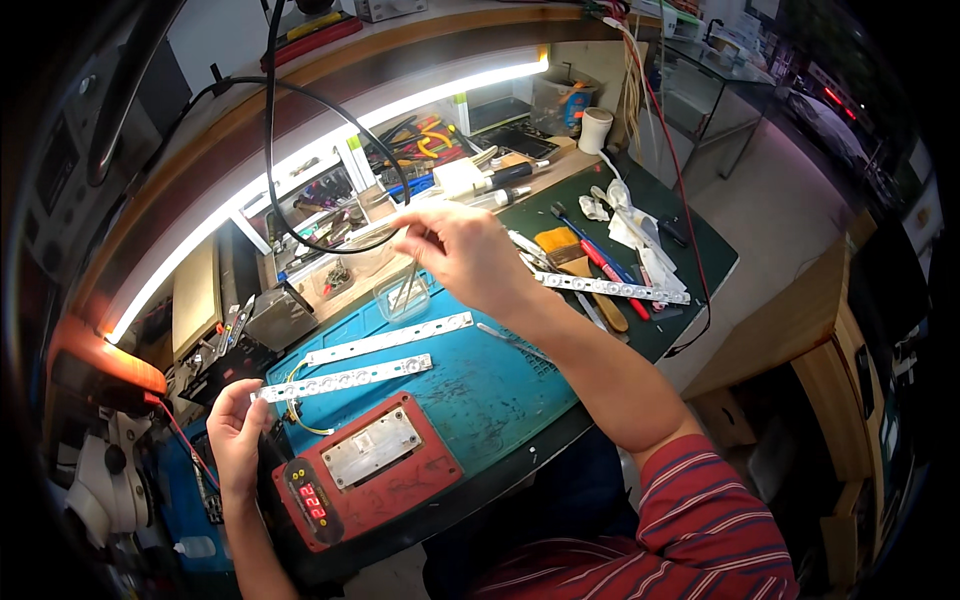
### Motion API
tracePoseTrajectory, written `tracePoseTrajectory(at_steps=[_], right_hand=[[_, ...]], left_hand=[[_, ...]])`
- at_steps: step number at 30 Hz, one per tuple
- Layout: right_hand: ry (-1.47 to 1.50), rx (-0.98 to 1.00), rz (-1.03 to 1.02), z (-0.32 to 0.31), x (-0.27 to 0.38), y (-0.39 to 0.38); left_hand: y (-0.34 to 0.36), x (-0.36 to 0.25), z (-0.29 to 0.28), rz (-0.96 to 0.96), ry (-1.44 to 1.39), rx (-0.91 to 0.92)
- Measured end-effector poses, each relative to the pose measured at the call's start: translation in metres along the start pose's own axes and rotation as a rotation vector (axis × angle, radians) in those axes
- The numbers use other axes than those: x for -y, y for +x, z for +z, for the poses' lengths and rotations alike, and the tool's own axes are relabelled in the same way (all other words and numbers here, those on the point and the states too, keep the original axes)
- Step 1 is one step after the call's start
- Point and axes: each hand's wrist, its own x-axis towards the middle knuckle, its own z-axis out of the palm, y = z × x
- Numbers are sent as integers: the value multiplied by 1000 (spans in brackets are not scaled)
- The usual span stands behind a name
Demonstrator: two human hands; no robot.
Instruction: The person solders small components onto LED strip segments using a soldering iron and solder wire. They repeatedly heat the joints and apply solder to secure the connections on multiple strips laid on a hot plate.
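Observation:
My left hand (236, 436) pinches the left end of a white LED strip (348, 379) with a row of clear round lenses, holding it over the blue mat (500, 400). Thin wires hang near that end. Just behind lies a second white LED strip (392, 338). My right hand (462, 250) is closed on slim metal tweezers (408, 284), pointing down into a small clear plastic box (424, 304). What the tips touch is too small to tell. Close in front of the held strip sits a red heating plate (425, 473) with a metal top and a lit red display.
Another LED strip (625, 289) lies right of my right forearm, beside a wide brush (565, 249), pens and crumpled white tissue (630, 220). A black cable (268, 130) loops down behind my right hand. An orange meter (110, 362) stands at left; tools crowd the back shelf.

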Motion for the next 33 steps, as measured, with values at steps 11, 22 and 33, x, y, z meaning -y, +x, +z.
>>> tracePoseTrajectory(at_steps=[11, 22, 33], right_hand=[[-247, -35, -39, -11, -9, 3], [-429, 242, 271, -10, -21, 2], [-492, 131, 229, -1, -37, -2]], left_hand=[[1, 2, 0, -6, -19, 10], [0, 0, 0, 0, -18, 26], [1, 0, 1, -2, -1, 26]])
